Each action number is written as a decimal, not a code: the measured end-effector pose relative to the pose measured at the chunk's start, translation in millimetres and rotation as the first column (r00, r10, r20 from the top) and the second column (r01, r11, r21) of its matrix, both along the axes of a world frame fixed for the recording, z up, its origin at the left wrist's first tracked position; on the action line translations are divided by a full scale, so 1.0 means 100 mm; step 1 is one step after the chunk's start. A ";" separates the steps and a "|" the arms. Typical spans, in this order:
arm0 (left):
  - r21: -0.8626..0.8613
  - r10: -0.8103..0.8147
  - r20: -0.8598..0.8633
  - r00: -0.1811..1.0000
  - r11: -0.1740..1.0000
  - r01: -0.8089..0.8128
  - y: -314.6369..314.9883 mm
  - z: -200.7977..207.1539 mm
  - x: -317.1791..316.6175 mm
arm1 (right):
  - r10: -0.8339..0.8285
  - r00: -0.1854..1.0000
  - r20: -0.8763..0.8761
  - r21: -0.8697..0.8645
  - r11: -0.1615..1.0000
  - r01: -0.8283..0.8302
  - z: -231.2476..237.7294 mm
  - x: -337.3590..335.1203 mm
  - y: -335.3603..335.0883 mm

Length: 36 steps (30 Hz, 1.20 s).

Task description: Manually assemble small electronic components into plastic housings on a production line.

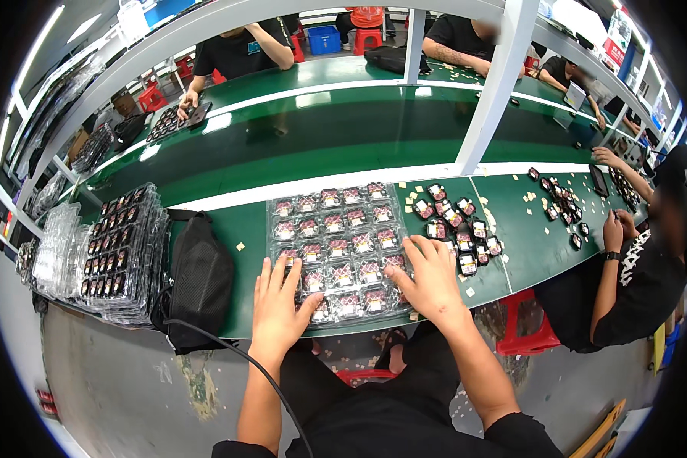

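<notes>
Clear plastic tray (320, 214): thin and glossy, rectangular, on the near edge of the table directly before the person; rows of moulded compartments hold small black pieces with patterned reddish faces.
Left hand (278, 305): fingers spread over the tray's left edge, thumb apart near its lower corner.
Right hand (433, 284): fingers spread along the right edge, thumb reaching over the tray; with the undersides hidden, I cannot tell how firmly either hand presses.
Loose pieces (435, 229): squarish, black-rimmed, in a loose heap right of the tray, pale flat chips (469, 292) scattered around.
Table (240, 294): smooth, green, white strip behind.
Left end: soft black bag (202, 263) beside a tall stack of trays (118, 252).
Room: grey floor (122, 366), white metal post (496, 91), red stool (523, 328), co-workers seated around.
Hard to see: fingers cover some left-hand compartments; glare blurs piece details; the rim crops the far shelving.
</notes>
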<state>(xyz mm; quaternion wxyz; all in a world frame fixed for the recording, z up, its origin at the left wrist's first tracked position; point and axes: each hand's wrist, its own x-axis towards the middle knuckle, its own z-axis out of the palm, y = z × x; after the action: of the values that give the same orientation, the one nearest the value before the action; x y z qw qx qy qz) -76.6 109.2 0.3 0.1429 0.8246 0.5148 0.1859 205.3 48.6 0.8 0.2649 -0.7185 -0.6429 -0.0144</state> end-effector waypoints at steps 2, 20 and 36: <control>0.043 0.012 -0.014 1.000 0.999 -0.012 0.00 0.05 0.00 | -0.012 0.996 -0.092 0.090 0.996 0.021 0.09 0.08 -0.10; 0.143 -0.264 0.032 0.964 0.956 0.257 -0.57 0.12 0.55 | -0.243 0.949 -0.201 -0.013 0.969 0.246 -0.09 0.52 -0.82; 0.191 -0.231 -0.036 0.972 0.953 0.234 -0.55 0.02 0.69 | -0.438 0.893 -0.106 -0.096 0.898 0.429 -0.15 0.49 -0.84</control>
<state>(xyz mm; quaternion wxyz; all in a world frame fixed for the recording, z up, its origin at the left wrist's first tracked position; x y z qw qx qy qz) -7.5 54.4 2.6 0.0795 0.8906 0.3947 0.2116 254.6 -35.9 -14.1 0.2691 -0.8522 -0.4488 -0.0056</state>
